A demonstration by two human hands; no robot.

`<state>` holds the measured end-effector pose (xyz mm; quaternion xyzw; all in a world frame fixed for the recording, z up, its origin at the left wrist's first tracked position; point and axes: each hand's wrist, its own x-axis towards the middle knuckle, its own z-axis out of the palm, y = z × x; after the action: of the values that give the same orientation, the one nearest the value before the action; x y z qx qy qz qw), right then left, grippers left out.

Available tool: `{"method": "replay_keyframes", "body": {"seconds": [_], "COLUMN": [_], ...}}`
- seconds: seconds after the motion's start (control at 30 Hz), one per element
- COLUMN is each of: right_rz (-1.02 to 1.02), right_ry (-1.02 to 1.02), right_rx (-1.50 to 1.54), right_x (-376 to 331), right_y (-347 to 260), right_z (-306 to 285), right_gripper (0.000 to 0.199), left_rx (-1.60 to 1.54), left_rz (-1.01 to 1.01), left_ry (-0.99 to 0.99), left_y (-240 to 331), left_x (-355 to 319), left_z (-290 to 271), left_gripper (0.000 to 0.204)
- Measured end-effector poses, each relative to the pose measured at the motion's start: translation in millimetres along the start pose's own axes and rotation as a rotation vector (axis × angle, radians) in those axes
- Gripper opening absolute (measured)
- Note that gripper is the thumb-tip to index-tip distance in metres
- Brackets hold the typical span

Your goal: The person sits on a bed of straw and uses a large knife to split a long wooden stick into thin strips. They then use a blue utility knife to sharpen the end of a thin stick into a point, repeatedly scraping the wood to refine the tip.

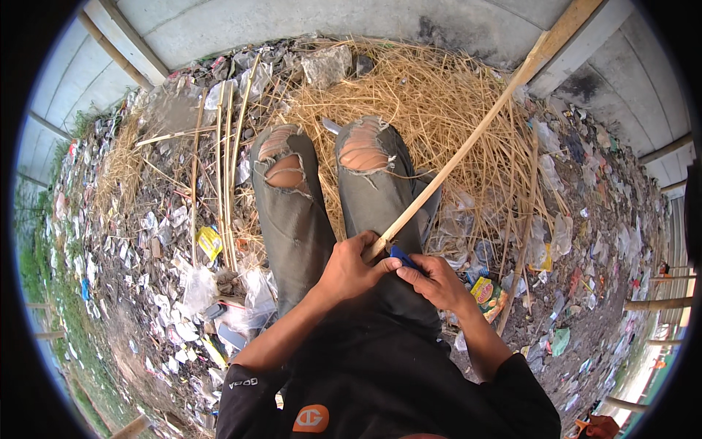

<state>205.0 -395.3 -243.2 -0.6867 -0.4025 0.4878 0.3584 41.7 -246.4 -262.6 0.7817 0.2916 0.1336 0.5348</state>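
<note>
A long, pale bamboo strip [462, 150] slants from between my knees toward the upper right, where it widens near the wall. My left hand [348, 268] is closed around its near end, above my lap. Close beside it, my right hand [434, 281] grips a small blue-handled tool [401, 256], held against or just next to the strip's end. The tool's working edge is hidden by my fingers. My left thumb reaches across to the blue handle and seems to touch it.
Dry straw-like shavings [431, 95] spread beyond my knees. Several thin bamboo strips [228, 175] lie on the ground to the left. Plastic litter and a yellow wrapper [209, 242] surround me. A grey concrete wall [292, 22] stands ahead, with a post [581, 47] at the right.
</note>
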Motion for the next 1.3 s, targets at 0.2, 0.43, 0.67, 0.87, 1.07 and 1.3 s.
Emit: {"method": "replay_keyframes", "body": {"seconds": [0.2, 0.43, 0.67, 0.87, 1.07, 1.3], "right_rz": [-0.026, -0.076, -0.105, -0.070, -0.126, -0.178], "right_ry": [-0.046, 0.029, 0.163, 0.333, 0.496, 0.276], "right_rx": [-0.004, -0.056, -0.181, -0.091, -0.187, -0.152], "right_x": [5.1, 4.0, 6.7, 5.9, 4.3, -5.0], "right_y": [0.5, -2.1, 2.6, -5.9, 14.9, 7.2], "right_z": [-2.5, 3.9, 15.8, 33.4, 46.8, 17.8], "right_gripper": [0.044, 0.043, 0.047, 0.046, 0.045, 0.045], "left_rx": [0.021, 0.028, 0.014, 0.050, 0.077, 0.032], "left_rz": [-0.027, -0.007, -0.056, -0.082, -0.111, -0.056], "left_ry": [-0.041, -0.026, 0.010, 0.118, 0.113, -0.017], "left_y": [2.1, 2.6, 9.5, 5.5, 7.2, 8.0], "left_x": [1.2, 1.2, 0.2, 0.4, 0.0, 4.0], "left_z": [-5.1, -4.5, 1.1, 15.2, 14.2, 0.0], "left_gripper": [0.052, 0.047, 0.031, 0.031, 0.042, 0.057]}}
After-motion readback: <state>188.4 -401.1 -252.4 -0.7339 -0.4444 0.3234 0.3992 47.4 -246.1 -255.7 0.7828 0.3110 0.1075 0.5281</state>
